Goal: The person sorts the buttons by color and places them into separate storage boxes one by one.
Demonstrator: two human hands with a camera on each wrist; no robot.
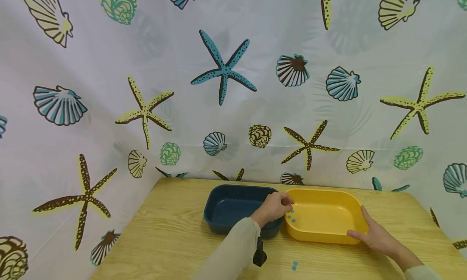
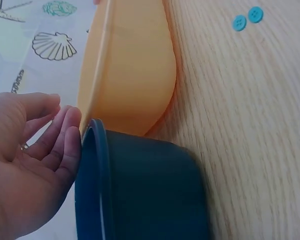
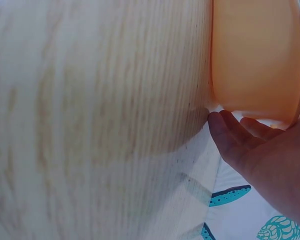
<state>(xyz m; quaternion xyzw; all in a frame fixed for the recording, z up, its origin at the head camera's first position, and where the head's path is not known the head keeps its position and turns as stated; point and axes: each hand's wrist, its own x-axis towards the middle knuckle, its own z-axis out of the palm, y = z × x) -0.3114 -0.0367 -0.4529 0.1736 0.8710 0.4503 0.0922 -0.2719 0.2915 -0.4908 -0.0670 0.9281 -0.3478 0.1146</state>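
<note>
My left hand (image 1: 274, 207) hovers where the dark blue tub (image 1: 215, 227) meets the yellow tub (image 1: 321, 237), its fingers loosely bent over the yellow rim. In the left wrist view the thumb and fingertips of that hand (image 2: 40, 150) stand slightly apart, with no button visible between them. Just under the fingertips, several small blue buttons (image 1: 293, 220) lie inside the yellow tub at its left end. At the other end, my right hand (image 1: 377, 235) holds the yellow tub, thumb on the front rim. The right wrist view shows its fingers (image 3: 235, 132) curled against the tub's outer end.
Two more blue buttons (image 1: 294, 266) lie on the wooden table (image 1: 164, 231) in front of the tubs. A black device (image 1: 260, 253) is strapped at my left wrist. Behind and beside the table hangs a white curtain (image 1: 251, 109) printed with shells and starfish.
</note>
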